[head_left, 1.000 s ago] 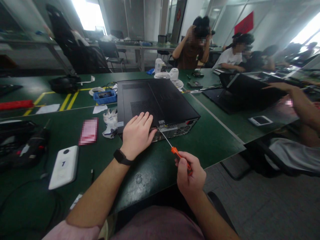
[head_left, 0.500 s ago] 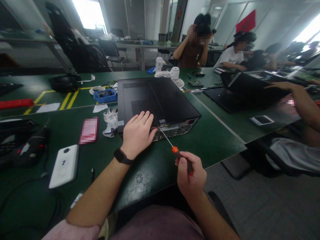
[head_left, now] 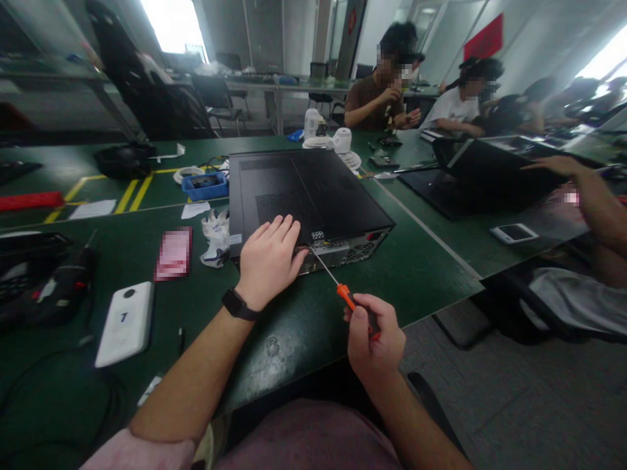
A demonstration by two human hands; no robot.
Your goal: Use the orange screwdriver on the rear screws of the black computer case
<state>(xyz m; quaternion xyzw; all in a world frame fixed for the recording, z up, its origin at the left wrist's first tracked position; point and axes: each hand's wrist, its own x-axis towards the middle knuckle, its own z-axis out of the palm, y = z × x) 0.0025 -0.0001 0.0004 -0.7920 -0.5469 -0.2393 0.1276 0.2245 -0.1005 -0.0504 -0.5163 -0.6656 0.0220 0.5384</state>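
Observation:
A black computer case lies on its side on the green table, its rear panel facing me. My left hand rests on the near left part of the case, fingers stretched over the top panel and the thumb at the rear edge. My right hand is closed round the handle of an orange and black screwdriver. The shaft slants up and left to the rear edge of the case, beside my left thumb. What the tip touches is too small to make out.
Left of the case are white gloves, a blue tray, a pink packet, a white numbered device and a power drill. Small white fans stand behind it. A co-worker's hand is at another black case on the right.
The screwdriver handle has turned a little in my right hand, showing more orange. My left hand stays on the case. The person across the table has lowered their hands from their head.

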